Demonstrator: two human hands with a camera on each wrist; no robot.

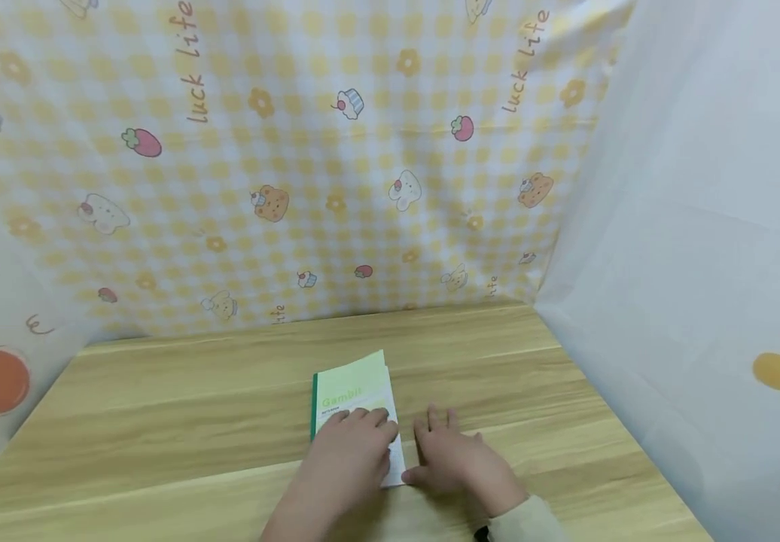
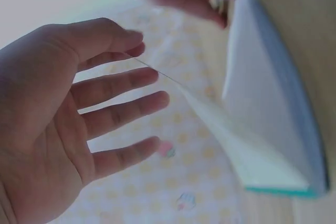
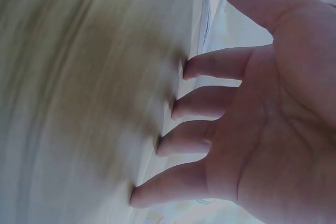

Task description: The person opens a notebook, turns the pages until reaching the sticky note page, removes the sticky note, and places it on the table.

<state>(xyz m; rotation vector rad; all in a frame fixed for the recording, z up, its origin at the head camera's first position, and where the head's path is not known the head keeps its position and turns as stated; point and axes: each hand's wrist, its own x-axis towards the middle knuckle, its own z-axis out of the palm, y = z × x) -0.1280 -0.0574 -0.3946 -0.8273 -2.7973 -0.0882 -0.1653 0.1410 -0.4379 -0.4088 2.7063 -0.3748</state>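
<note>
Pale-green and white, the Gambit notebook (image 1: 354, 382) lies under the left hand (image 1: 354, 450), whose thumb and index finger pinch its raised front cover (image 2: 247, 148). Just to that hand's right, the right hand (image 1: 449, 452) is spread, 4 fingertips resting on the wood-grain surface (image 1: 180, 421), thumb at the notebook's edge.

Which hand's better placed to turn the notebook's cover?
Left, likely: the left hand pinches the lifted cover of the Gambit notebook by its edge. The right hand rests on the wooden tabletop, thumb by the notebook's corner.
</note>
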